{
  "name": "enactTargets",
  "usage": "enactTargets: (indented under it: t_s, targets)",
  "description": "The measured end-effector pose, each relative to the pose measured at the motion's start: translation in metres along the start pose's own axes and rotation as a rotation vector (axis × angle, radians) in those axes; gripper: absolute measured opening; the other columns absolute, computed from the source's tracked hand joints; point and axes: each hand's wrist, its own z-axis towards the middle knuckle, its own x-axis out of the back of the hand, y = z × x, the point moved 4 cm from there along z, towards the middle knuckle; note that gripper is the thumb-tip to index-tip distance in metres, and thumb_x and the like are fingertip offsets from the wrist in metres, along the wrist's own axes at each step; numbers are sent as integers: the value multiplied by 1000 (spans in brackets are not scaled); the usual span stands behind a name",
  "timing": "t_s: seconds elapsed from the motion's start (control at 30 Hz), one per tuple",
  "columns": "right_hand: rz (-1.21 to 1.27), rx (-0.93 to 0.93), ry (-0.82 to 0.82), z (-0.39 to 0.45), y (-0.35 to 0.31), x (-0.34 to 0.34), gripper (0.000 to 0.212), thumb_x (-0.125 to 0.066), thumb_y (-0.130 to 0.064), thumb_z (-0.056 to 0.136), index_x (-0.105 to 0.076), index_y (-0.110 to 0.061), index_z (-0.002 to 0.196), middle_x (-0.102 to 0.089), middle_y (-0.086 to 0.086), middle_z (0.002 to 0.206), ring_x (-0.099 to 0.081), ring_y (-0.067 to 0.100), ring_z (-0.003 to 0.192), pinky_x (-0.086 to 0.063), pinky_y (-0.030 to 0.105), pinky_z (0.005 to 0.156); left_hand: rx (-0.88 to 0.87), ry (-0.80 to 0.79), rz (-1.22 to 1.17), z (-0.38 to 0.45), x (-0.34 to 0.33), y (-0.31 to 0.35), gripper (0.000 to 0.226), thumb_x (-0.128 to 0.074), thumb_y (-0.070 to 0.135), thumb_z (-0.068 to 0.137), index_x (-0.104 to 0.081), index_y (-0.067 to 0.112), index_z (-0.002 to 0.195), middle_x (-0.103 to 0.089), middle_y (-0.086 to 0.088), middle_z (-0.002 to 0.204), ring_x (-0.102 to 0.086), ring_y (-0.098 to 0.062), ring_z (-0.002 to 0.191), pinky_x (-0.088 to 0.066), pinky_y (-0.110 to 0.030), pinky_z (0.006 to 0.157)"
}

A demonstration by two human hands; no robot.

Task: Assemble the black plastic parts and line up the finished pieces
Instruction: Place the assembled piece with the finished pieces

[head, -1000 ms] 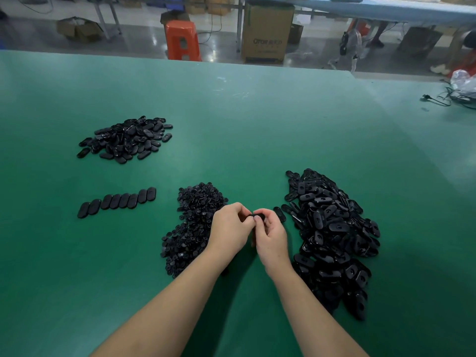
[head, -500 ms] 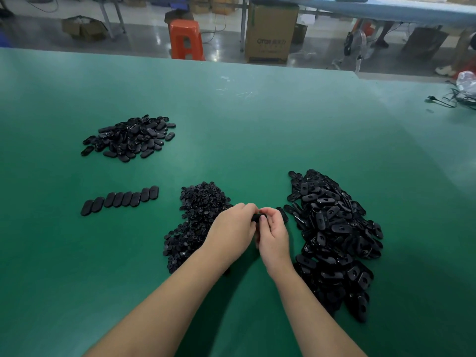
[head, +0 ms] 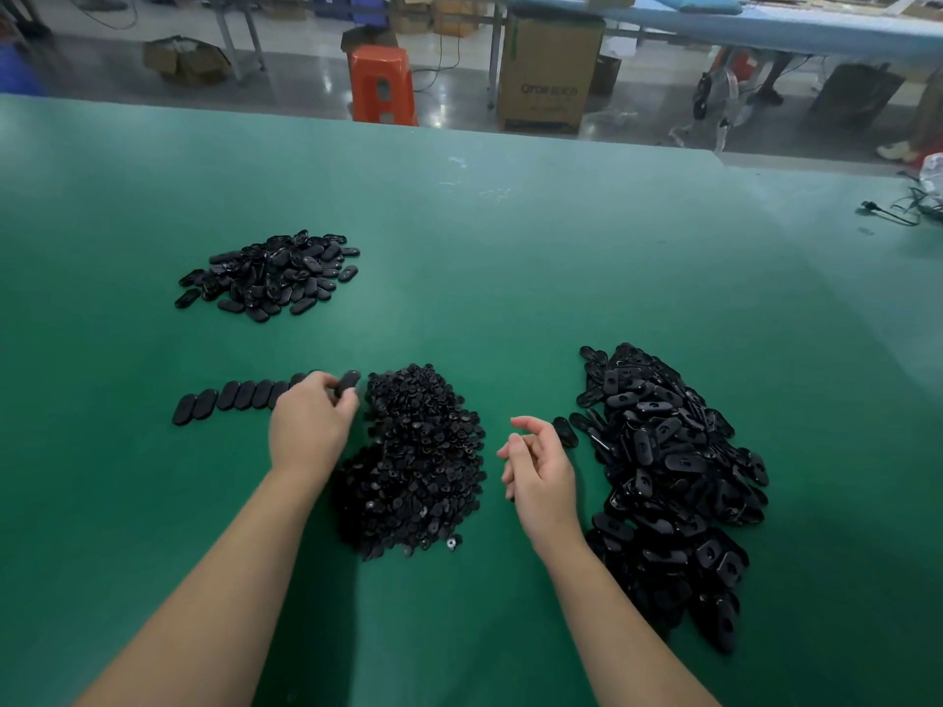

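green table point(head: 510, 257) lies bare to its far edge; left hand point(head: 311, 426) fingers pinch a finished piece point(head: 348, 382), right hand point(head: 538, 464) loosely curled, holding nothing.

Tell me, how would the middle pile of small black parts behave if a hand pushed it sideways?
The middle pile looks loose, so it would probably spread rather than slide whole. The parts seem small and light; some may scatter, as strays already lie at its near edge.

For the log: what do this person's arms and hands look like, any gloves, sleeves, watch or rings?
Both arms are bare for all of their visible length: no sleeve shows on either forearm. The left hand and right hand wear no gloves. No watch, bracelet or strap is visible at either wrist, and no ring shows on the fingers that can be seen. No markings or tape on either arm.
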Motion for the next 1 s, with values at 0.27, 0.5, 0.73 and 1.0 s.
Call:
enactTargets:
  t_s: [0.27, 0.5, 0.73, 1.0]
  targets:
    - [-29, -6, -11, -1, 0, 0, 14, -53, -19, 103, -63, -29, 105, -66, -4, 76, -53, 6, 57, -47, 25, 56, 119, 7, 184, 9, -10, -25, 34, -64, 50, 93, -65, 17, 100, -57, 5, 73, -55, -22, 70, -38, -29, 53]
    - [-42, -7, -9, 1, 1, -1, 14, -54, -19, 103, -63, -29, 104, -67, -4, 78, -54, 7, 58, -48, 30, 57, -341, 124, 306, 6, -10, -15, 19, -69, 29, 93, -76, 17, 105, -68, -9, 110, -53, -34, 108, -44, -46, 85]
    - [-62, -1, -13, 0, 0, 0, 15, -53, -20, 103, -65, -30, 102, -68, -5, 77, -54, 7, 58, -48, 29, 57, -247, 15, 426, 4, -15, -31, 39, -49, 32, 102, -64, 15, 134, -49, -13, 151, -29, -32, 147, -20, -49, 117]
    - [-63, -10, -14, -2, -1, -1, 15, -54, -20, 103, -65, -30, 99, -68, -5, 77, -54, 5, 57, -47, 27, 54, -125, -16, 388, 3, 1, -51, 49, -50, 27, 102, -51, 2, 144, -40, -27, 152, -33, -39, 144, -24, -50, 120]
